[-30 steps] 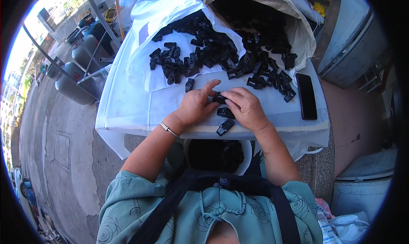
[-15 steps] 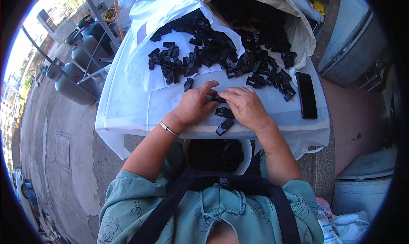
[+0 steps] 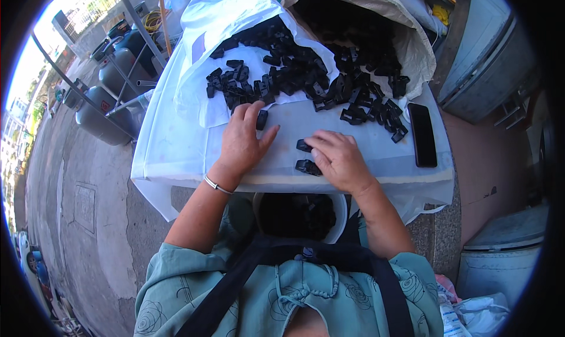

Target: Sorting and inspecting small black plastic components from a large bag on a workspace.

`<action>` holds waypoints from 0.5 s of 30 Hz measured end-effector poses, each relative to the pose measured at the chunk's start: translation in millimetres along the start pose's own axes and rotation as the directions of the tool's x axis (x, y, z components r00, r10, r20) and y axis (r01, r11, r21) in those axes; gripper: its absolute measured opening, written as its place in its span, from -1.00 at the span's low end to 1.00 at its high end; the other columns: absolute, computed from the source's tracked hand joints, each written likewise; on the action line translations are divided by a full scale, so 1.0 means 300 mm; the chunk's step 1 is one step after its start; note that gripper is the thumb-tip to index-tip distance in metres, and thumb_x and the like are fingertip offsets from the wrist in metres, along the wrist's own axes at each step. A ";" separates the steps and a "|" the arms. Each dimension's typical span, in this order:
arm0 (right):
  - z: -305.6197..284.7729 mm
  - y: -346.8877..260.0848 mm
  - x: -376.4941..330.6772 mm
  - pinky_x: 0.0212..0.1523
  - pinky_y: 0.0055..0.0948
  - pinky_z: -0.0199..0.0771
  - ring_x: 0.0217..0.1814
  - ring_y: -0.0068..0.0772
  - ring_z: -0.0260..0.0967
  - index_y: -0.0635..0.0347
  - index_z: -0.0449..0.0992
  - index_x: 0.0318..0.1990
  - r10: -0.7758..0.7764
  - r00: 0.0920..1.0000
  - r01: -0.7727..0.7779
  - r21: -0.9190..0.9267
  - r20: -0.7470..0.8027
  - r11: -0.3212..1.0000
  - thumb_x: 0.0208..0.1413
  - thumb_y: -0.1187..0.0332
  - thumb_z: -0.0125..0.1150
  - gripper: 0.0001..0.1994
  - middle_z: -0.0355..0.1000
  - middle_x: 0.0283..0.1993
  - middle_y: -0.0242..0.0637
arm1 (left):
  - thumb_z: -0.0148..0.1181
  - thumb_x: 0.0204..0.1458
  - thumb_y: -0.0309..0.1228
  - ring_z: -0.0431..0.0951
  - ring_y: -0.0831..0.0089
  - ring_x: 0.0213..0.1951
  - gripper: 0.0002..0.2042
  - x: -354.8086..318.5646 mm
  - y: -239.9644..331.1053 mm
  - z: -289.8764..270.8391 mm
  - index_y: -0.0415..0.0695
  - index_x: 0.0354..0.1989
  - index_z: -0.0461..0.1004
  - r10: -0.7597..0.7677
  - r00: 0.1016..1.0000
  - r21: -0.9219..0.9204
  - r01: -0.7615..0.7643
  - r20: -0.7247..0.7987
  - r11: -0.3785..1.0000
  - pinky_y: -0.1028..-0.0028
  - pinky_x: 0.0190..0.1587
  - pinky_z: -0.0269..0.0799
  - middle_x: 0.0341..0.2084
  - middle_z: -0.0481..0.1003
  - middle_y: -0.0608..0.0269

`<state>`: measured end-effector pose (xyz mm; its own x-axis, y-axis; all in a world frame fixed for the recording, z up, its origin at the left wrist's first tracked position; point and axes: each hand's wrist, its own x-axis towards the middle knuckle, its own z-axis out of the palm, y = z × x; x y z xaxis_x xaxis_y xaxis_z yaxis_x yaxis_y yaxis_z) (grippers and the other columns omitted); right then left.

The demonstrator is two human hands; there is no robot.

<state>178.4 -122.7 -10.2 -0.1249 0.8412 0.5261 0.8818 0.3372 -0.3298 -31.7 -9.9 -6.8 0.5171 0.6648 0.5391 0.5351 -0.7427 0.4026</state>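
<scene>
Small black plastic parts, shaped like clips or buckles, lie in front of me on a white-covered table. My left hand (image 3: 242,136) is open, thumb spread from the fingers, its fingertips beside a single black plastic part (image 3: 262,120). My right hand (image 3: 338,159) has its fingers closed on the end of another black plastic part (image 3: 303,145), low over the table. Just nearer to me, a further part (image 3: 308,167) lies by the right thumb. Beyond both hands, a heap of the same parts (image 3: 294,75) spills from a white sack (image 3: 197,49) and a beige sack (image 3: 421,49).
A black phone (image 3: 422,136) lies at the table's right side. Below the front edge (image 3: 282,185) stands a white bucket (image 3: 341,219) with black parts inside. Grey gas cylinders (image 3: 100,116) stand at the left; a metal cabinet (image 3: 500,60) is at the right.
My left hand has moved left, away from the right hand, toward the single part. The right hand stays near its place. Of the parts between the hands, two now show instead of three.
</scene>
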 end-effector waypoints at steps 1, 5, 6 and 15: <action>-0.015 0.015 0.000 0.03 -0.18 0.32 0.05 -0.09 0.38 0.14 0.52 0.00 0.077 0.997 -0.075 0.044 -0.031 0.996 0.07 0.41 0.13 -0.69 0.45 0.00 -0.14 | 0.26 -0.06 -0.39 0.53 0.08 -0.24 -0.57 0.006 -0.022 0.004 -0.14 0.03 0.38 -0.044 0.996 0.134 0.054 -0.080 0.989 0.23 -0.21 0.48 -0.17 0.45 0.02; -0.043 0.127 0.046 -0.02 -0.20 0.40 -0.05 -0.07 0.40 0.19 0.50 -0.02 0.274 0.958 -0.284 -0.400 -0.084 0.872 0.05 0.43 0.15 -0.70 0.40 -0.03 -0.11 | 0.21 -0.03 -0.43 0.51 0.05 -0.20 -0.68 0.032 -0.015 0.028 -0.15 -0.06 0.43 -0.128 0.982 -0.046 0.136 0.140 0.990 0.22 -0.12 0.45 -0.25 0.49 0.03; -0.037 0.135 0.053 -0.02 -0.20 0.40 -0.05 -0.07 0.40 0.19 0.50 -0.02 0.275 0.958 -0.286 -0.400 -0.086 0.870 0.05 0.43 0.15 -0.70 0.40 -0.03 -0.11 | 0.22 -0.07 -0.47 0.50 0.04 -0.18 -0.69 0.039 0.003 0.037 -0.16 -0.09 0.44 -0.085 0.986 -0.130 0.104 0.147 0.986 0.23 -0.10 0.45 -0.26 0.49 0.03; -0.064 0.122 0.055 -0.07 -0.15 0.46 -0.10 0.03 0.44 0.13 0.37 0.12 0.447 0.895 -0.437 -0.182 0.012 0.881 -0.02 0.48 0.25 -0.52 0.38 -0.06 -0.04 | 0.22 -0.13 -0.55 0.50 0.05 -0.15 -0.70 0.050 0.027 0.073 -0.15 -0.14 0.47 0.128 0.975 -0.240 -0.083 0.181 0.967 0.23 -0.09 0.45 -0.26 0.50 0.05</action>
<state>217.2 -104.7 1.4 0.2765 0.9083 0.3139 0.9141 -0.1478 -0.3775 -5.0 -4.0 -11.6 0.6940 0.5675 0.4431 0.3142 -0.7925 0.5227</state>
